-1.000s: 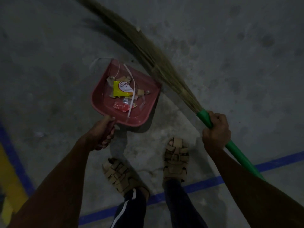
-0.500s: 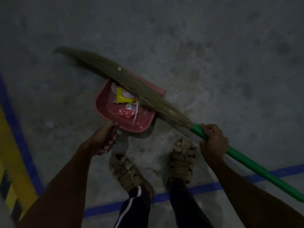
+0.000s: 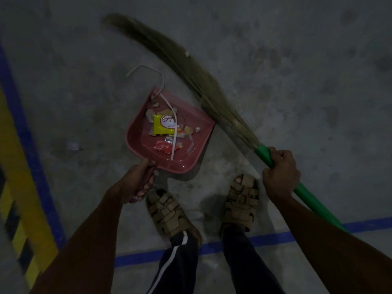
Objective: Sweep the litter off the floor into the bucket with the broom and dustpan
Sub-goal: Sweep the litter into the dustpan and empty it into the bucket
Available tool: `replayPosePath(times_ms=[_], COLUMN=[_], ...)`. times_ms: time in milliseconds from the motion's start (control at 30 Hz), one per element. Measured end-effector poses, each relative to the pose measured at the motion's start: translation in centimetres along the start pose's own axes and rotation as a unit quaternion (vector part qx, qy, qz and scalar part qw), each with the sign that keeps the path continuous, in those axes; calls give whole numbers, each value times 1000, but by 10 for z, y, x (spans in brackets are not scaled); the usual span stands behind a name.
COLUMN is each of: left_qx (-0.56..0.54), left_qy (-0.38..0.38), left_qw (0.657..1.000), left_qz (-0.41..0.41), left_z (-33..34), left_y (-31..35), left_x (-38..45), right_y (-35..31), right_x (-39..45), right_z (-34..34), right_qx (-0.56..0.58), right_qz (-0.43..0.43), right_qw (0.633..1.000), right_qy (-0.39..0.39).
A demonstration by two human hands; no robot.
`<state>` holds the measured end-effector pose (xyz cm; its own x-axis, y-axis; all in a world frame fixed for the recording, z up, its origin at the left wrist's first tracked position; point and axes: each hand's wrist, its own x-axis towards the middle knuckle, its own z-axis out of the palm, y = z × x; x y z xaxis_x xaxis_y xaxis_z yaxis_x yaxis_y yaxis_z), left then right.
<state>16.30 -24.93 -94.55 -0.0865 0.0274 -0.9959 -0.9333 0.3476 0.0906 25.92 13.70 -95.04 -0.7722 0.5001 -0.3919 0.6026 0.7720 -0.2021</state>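
A: We've got the pink plastic dustpan (image 3: 146,143) flat on the grey concrete floor (image 3: 297,71), our left hand (image 3: 135,183) wrapped round its handle.

B: And in it, litter: a yellow sachet (image 3: 164,125) with red script we can't read, a white strap (image 3: 169,107) curling over the front lip.

A: Our right hand (image 3: 281,170) fists the broom's (image 3: 191,71) glossy green handle, the grass bristles fanning just beside the pan's right edge.

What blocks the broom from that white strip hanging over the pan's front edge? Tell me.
Nothing visible. The white strip loops out past the dustpan lip onto bare floor, and the broom bristles lie just to its right with only open concrete between.
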Motion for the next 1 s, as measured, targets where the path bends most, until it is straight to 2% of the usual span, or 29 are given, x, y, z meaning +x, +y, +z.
replayPosePath(times_ms=[167,267,533,733,1000], left_qx=[-8,-22,-44,-84,-166], left_qy=[5,6,-12,-9,4], left_qw=[1000,1000,999,996,986], left_qz=[-4,-3,27,14,-9], left_z=[-3,-2,-1,-3,-16], left_y=[-11,-19,-58,-90,-128], left_x=[0,-1,-15,-32,-53], right_y=[-4,-7,-16,-30,-74], right_x=[-11,-20,-38,-29,-22], right_z=[9,14,13,3,11], right_qx=[-22,4,128,82,34], right_qz=[-39,-52,-60,-46,-93], right_qw=[997,994,990,995,994], right_qy=[-60,-96,-27,-24,-40])
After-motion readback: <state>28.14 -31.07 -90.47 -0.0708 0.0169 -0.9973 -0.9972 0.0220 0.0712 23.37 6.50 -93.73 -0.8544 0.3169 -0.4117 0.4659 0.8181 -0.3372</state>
